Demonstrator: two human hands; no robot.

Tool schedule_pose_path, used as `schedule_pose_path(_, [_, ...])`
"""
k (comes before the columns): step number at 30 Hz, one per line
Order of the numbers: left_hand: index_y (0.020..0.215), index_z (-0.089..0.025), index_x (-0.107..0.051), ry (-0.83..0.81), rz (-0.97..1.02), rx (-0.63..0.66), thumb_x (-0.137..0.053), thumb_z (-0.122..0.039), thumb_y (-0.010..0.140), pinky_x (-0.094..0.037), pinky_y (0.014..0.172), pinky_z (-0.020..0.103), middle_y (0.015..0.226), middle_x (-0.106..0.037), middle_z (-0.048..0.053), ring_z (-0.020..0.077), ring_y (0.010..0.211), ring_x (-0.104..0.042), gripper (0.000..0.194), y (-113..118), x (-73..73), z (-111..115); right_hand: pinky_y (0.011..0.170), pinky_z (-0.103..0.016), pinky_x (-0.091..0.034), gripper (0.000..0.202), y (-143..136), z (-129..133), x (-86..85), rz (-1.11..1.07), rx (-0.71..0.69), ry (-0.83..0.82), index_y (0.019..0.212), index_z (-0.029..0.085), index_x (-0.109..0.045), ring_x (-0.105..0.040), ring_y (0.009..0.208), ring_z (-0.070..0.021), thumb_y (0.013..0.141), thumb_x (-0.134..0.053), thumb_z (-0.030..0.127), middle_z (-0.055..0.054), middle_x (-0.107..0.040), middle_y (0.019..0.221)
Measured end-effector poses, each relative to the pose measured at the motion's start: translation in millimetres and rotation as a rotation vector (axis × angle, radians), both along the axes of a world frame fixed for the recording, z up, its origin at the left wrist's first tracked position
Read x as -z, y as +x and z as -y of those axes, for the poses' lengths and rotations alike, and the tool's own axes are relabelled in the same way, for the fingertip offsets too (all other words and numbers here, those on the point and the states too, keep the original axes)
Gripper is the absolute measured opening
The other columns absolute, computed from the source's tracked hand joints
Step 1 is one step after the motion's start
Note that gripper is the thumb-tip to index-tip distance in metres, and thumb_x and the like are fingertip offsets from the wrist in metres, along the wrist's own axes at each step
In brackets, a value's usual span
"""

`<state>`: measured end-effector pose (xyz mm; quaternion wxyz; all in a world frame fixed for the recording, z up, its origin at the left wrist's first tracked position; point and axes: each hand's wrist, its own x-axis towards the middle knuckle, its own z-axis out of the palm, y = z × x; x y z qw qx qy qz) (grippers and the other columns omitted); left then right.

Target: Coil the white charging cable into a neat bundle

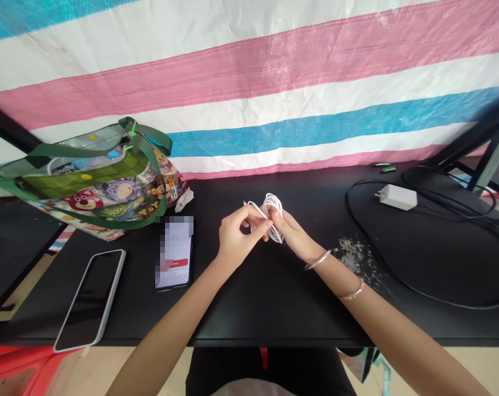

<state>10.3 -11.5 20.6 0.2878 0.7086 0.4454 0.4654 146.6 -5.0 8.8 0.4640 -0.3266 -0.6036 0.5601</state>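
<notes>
"TOY" (148,210) stands in yellow letters low on the cartoon-printed bag (121,190) at the far left of the desk (249,308). The bag's other lettering and the lit phone's (177,242) screen text are too small or blurred to read.

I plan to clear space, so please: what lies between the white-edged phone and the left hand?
In the head view, the lit phone lies between the white-edged phone and the left hand.
</notes>
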Motion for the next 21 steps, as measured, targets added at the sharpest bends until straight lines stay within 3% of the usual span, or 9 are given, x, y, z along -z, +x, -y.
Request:
schedule_pose_path(4, [0.065,-0.021,-0.060,0.128,-0.134,-0.041,-0.058,-0.028,0.084,-0.044,0.060,0.023,0.057,-0.065,-0.005,0.0106,0.057,-0.059,0.020,-4.1,0.0,-1.6,0.050,-0.026,-0.043,0.056,0.2,-1.4,1.8,-0.001,-0.040,0.057,0.075,0.021,-0.048,-0.049,0.051,-0.0109,0.072,-0.047,0.077,0.004,-0.049,0.057])
schedule_pose_path(10, [0.072,-0.024,-0.066,0.380,-0.319,-0.102,-0.053,-0.025,0.089,-0.042,0.056,0.021,0.063,-0.068,-0.004,0.0115,0.060,-0.057,0.021,-7.6,1.5,-3.3,0.048,-0.025,-0.043,0.042,-2.0,0.4,-2.6,0.053,-0.064,0.097,0.078,0.022,-0.046,-0.046,0.050,-0.0097,0.076,-0.059,0.062,0.006,-0.047,0.058])
schedule_pose_path(16, [0.095,-0.020,-0.062,0.436,-0.252,-0.219,-0.051,-0.023,0.088,-0.050,0.069,0.024,0.084,-0.072,0.001,0.0148,0.082,-0.063,0.014,-8.6,7.4,-6.9,0.053,-0.027,-0.045,0.033,-2.4,1.3,1.9,0.049,0.016,0.105,0.080,0.023,-0.046,-0.047,0.050,-0.0108,0.084,-0.054,0.055,0.006,-0.047,0.057])
schedule_pose_path(21, [0.094,-0.022,-0.064,0.415,-0.292,-0.156,-0.046,-0.019,0.090,-0.051,0.077,0.026,0.092,-0.072,0.002,0.0158,0.090,-0.062,0.018,-10.5,4.5,-8.1,0.054,-0.028,-0.045,0.026,-2.3,1.6,5.8,0.150,0.037,0.182,0.077,0.023,-0.047,-0.050,0.051,-0.0124,0.086,-0.050,0.048,0.005,-0.049,0.057])
